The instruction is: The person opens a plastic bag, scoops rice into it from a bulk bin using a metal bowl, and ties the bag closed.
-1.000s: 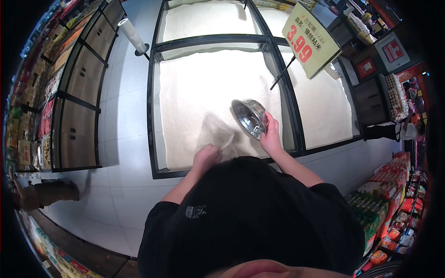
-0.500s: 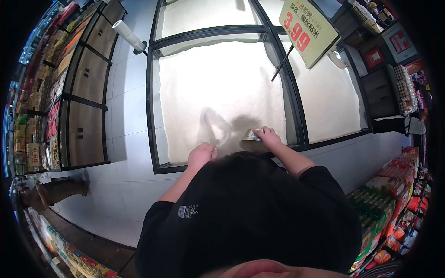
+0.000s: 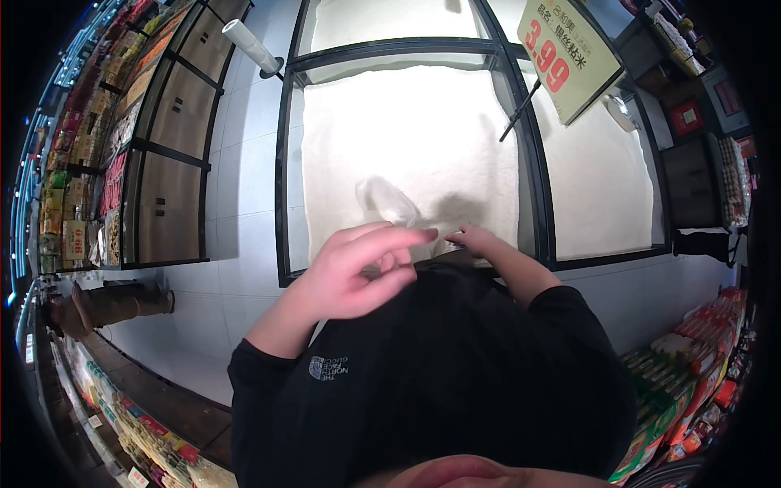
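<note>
My left hand [image 3: 358, 272] is raised near my chest, index finger stretched out and the other fingers loosely bent, with nothing visible in it. Just beyond it, a clear plastic bag [image 3: 396, 205] shows over the white rice [image 3: 407, 130]; the hand covers its near end. My right hand [image 3: 473, 239] is closed on a metal scoop [image 3: 453, 241] low over the near edge of the rice. Most of the scoop is hidden behind my fingers and black shirt.
Black frames [image 3: 533, 163] divide the rice bins. A price sign [image 3: 569, 61] reading 3.99 stands at the right divider, near another metal scoop [image 3: 621, 112]. A roll of bags [image 3: 250, 47] stands left. Shelves [image 3: 167, 203] and a person [image 3: 122, 305] are further left.
My left hand has come up and back from the bag, its index finger now stretched out. My right hand and the scoop stay near the bin's edge, the scoop now more hidden.
</note>
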Motion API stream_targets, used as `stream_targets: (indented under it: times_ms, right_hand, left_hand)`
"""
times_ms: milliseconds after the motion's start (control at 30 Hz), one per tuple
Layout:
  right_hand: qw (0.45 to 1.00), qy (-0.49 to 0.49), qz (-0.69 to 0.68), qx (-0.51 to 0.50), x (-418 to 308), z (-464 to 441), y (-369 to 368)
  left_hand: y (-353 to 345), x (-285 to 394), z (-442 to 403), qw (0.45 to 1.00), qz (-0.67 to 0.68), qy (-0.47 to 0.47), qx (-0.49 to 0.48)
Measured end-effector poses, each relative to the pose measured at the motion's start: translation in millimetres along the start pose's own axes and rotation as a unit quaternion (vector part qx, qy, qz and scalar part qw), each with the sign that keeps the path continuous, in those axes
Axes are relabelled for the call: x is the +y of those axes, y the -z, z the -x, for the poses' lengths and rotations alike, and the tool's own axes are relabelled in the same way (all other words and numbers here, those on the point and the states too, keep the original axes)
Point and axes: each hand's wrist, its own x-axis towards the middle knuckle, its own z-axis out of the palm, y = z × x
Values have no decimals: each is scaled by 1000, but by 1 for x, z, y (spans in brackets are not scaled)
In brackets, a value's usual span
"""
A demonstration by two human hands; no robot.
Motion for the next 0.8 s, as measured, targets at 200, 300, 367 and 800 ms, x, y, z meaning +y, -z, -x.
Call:
stream_targets:
  times_ms: [200,300,367,800]
  right_hand:
    - [999,10,-36,-39,14,-4,10]
    - [997,-1,-67,-50,8,6,28]
    - [996,2,-82,-46,24,-4,17]
    - [970,-19,-243,-12,37,3,39]
  left_hand:
    - [22,113,-25,970,16,-207,125]
    - [11,149,-29,975,54,-145,159]
    - [1,172,-31,975,89,-85,184]
    - [-15,3,-38,953,-212,-209,-53]
